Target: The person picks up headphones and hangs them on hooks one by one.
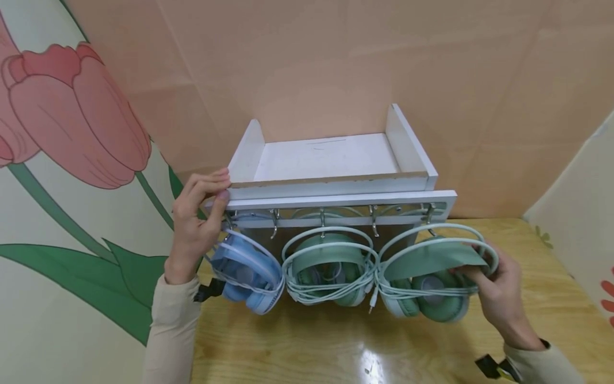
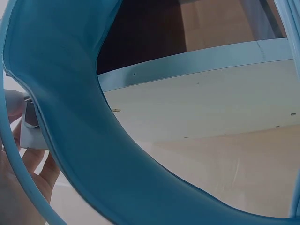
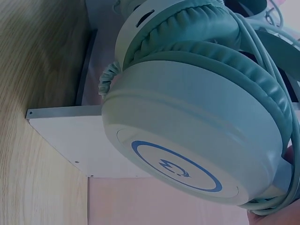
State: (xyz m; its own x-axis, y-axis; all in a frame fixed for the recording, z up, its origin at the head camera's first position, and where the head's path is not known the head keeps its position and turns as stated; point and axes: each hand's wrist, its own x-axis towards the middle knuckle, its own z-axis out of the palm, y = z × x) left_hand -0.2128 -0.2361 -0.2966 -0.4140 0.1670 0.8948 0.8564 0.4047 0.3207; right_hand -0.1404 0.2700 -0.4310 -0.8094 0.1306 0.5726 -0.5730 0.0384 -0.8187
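Note:
My left hand point(image 1: 194, 229) grips the left front corner of a white shelf point(image 1: 331, 198), thumb in front and fingers at the side. Just below it hang blue headphones point(image 1: 264, 303); their headband point(image 2: 75, 108) fills much of the left wrist view. Middle green headphones point(image 1: 328, 240) hang from the rail with a cable looped round them. At the right end, my right hand point(image 1: 501, 293) grips the headband side of another pair of green headphones point(image 1: 434, 258). One of this pair's ear cups point(image 3: 187, 126) is large in the right wrist view. Its fingertips are partly hidden.
Metal hooks point(image 1: 374, 221) line the rail under the shelf. A cable plug point(image 1: 373, 301) dangles between the two green pairs. The wooden tabletop point(image 1: 297, 346) lies below. Brown sheeting point(image 1: 336, 69) covers the back, and a tulip-painted wall point(image 1: 72, 106) stands at left.

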